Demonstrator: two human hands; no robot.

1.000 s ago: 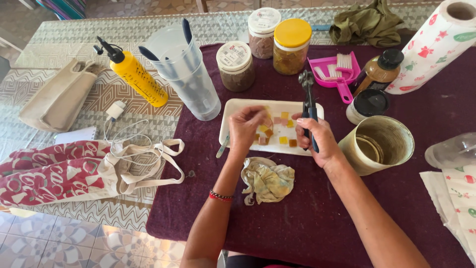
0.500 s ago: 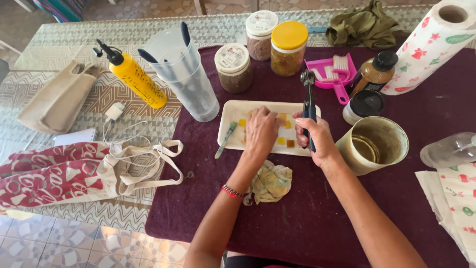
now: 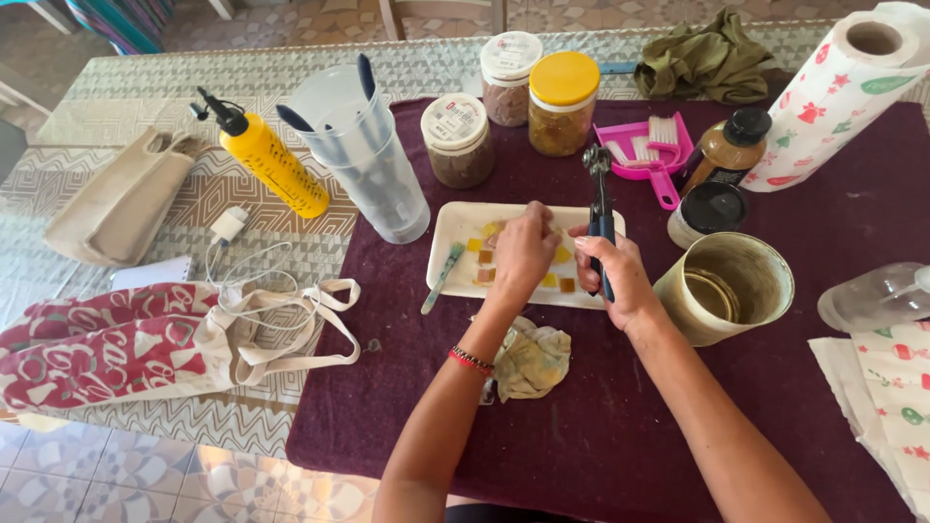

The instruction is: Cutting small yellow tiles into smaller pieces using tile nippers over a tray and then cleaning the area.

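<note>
- The brush [image 3: 443, 277] lies half on the tray's [image 3: 450, 221] left rim, handle out over the cloth [image 3: 581, 426]; a nudge of the left forearm could tip it off and smear the cloth.
- The left hand [image 3: 523, 254] is down on the tray among small yellow and brown tiles [image 3: 486, 258], fingers bent and close together. Whether they pinch a tile I cannot tell, as the hand hides it. A careless lift could scatter the loose pieces.
- The rag [image 3: 528, 360] sits just under the left wrist; it could drag along and catch the tray edge.
- The right hand [image 3: 620, 283] is wrapped tight round the blue handles of the nippers [image 3: 599, 218], head pointing away over the tray. A hard squeeze could send chips flying or nip a left fingertip close by.
- The pot [image 3: 725, 287] stands just beside the right wrist, so a sideways elbow could knock it.
</note>
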